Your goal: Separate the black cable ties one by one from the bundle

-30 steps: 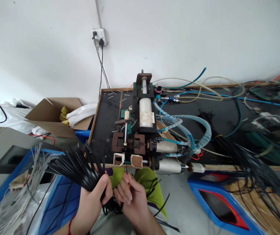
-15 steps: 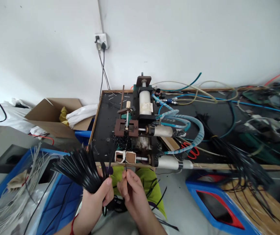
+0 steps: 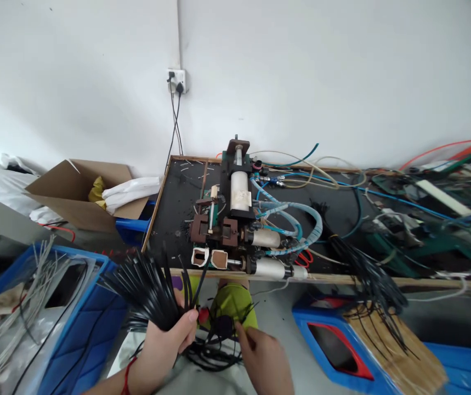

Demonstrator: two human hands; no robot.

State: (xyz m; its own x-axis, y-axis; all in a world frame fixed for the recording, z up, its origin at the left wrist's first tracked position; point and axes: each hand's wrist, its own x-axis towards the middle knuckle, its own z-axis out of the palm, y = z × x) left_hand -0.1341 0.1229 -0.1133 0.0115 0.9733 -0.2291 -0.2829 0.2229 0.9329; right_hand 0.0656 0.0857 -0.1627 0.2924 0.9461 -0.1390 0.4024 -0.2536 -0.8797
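Note:
My left hand (image 3: pixel 168 341) is closed round a bundle of black cables (image 3: pixel 145 288) that fans out up and to the left. My right hand (image 3: pixel 262 356) sits low beside it, fingers pinched at the loose black cable ends (image 3: pixel 214 343) lying in my lap. What the pinch holds is too small to make out. Just above my hands, on the black worktable (image 3: pixel 177 203), stands a pneumatic machine (image 3: pixel 235 219) with a white cylinder, brown blocks and blue hoses.
A blue crate (image 3: pixel 33 312) with pale wires stands at the left, a cardboard box (image 3: pixel 81 192) behind it. Another black cable bundle (image 3: pixel 367 280) hangs over the table's front edge onto a board in a blue crate (image 3: pixel 342 345) at the right. Tangled hoses cover the table's right side.
The camera has tilted and pulled back, so the machine looks smaller. My right hand has dropped from in front of the machine down to the cables in my lap. My left hand keeps the bundle.

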